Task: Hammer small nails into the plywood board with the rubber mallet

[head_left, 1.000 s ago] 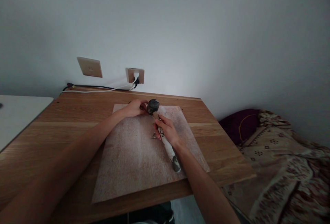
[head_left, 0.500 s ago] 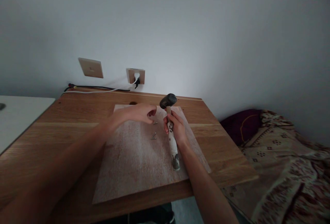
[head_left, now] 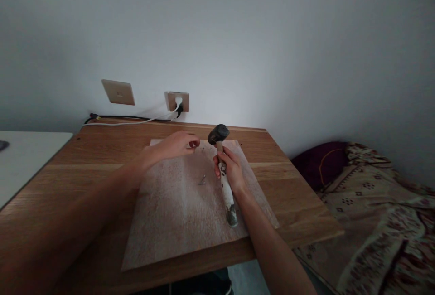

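Left hand (head_left: pixel 180 144): bare, its fingers curled toward the thumb; I cannot tell if something small is pinched there.
Under both hands: a flat, whitish-brown, rough-looking board (head_left: pixel 159 213), lying on the brown wooden table (head_left: pixel 295 195).
Between the hands, a little nearer to the person: thin, silvery metal nails (head_left: pixel 203 180), lying on the board, probably light and stiff.
Tool handling: the dark-headed, white-handled hammer (head_left: pixel 226 191) is likely heavy at the head and stiff; its worn handle gives a good hold, low for force, high for control.
Tool looks: blunt, barrel-shaped head; handle bare near it, then white with brown patches, grey at the end.
Right hand (head_left: pixel 231 164): closed around the upper handle, just below the head, which seems raised over the board.
Well right of this hand: patterned beige cloth (head_left: pixel 360 204).
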The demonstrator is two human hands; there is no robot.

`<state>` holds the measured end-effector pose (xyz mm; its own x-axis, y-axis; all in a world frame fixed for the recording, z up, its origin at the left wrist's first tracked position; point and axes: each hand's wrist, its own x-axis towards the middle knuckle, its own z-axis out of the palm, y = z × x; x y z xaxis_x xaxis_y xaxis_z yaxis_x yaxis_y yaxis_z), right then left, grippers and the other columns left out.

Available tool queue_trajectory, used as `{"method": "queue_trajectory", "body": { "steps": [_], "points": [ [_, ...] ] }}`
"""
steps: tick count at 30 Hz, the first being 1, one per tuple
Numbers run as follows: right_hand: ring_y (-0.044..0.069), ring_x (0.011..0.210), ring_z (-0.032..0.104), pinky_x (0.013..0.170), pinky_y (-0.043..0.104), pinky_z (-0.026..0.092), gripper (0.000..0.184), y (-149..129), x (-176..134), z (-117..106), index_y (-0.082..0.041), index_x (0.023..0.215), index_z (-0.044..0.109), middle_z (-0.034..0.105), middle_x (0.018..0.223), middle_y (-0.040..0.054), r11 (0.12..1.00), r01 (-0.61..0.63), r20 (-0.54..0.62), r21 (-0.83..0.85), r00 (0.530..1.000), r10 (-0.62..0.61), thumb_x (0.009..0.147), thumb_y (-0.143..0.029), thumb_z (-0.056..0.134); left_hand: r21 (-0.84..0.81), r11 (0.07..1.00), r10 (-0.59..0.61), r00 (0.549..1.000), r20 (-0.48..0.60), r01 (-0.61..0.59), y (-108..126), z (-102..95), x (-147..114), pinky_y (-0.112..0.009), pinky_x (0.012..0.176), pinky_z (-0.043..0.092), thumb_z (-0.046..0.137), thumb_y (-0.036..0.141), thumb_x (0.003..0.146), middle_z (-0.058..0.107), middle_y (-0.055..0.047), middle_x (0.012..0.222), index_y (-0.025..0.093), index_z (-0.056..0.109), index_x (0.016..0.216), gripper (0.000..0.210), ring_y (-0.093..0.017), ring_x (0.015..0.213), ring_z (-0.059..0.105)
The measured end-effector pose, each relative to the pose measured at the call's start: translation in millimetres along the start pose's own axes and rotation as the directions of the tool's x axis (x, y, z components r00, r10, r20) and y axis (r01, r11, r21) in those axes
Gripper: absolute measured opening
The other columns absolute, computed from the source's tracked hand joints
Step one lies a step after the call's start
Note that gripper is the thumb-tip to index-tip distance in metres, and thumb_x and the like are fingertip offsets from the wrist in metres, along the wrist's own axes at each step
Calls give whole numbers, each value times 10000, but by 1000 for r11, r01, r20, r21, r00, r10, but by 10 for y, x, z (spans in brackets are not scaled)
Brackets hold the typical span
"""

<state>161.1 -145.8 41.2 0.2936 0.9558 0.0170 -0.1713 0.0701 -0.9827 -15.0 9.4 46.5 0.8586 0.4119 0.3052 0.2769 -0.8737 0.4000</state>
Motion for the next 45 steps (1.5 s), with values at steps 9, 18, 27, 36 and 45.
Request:
{"method": "queue_trajectory", "body": {
  "steps": [9,18,27,36,45],
  "points": [
    [95,344,451,310,244,336,331,12,4,19,-203,936,630,602,625,-56,1000,-10,22,-15,1000,10,738,-460,694,-233,956,-225,957,-184,180,-289,274,-353,-305,810,545,628,174,865,784,-44,968,193,755,993,181,-187,844,711],
    [77,350,439,324,224,306,278,50,17,-7,-213,836,604,607,623,-51,999,12,9,-35,1000,-12,740,-457,696,-355,920,-228,962,-148,164,-298,250,-346,-271,776,540,669,198,866,765,-17,863,188,728,910,74,-163,796,711],
    [77,353,442,317,226,304,290,26,-12,18,-215,854,601,596,622,-61,999,-6,12,-39,1000,6,744,-467,694,-210,967,-178,971,-160,142,-285,243,-346,-294,807,531,654,170,866,760,-27,882,191,758,910,115,-176,821,691],
    [93,348,446,311,244,309,280,-17,3,95,-217,784,597,611,618,-37,997,-46,137,-63,989,54,741,-466,717,-302,935,-235,962,-136,186,-271,273,-338,-323,837,559,674,168,861,784,-43,933,181,724,1073,218,-194,847,734],
    [96,347,454,316,242,349,260,-5,-4,374,-227,816,595,594,608,-54,993,-106,234,-51,965,115,775,-454,715,-320,915,-303,942,-147,244,-256,246,-343,-336,843,562,730,182,821,783,-59,972,160,677,1185,369,-210,865,734]
  ]
}}
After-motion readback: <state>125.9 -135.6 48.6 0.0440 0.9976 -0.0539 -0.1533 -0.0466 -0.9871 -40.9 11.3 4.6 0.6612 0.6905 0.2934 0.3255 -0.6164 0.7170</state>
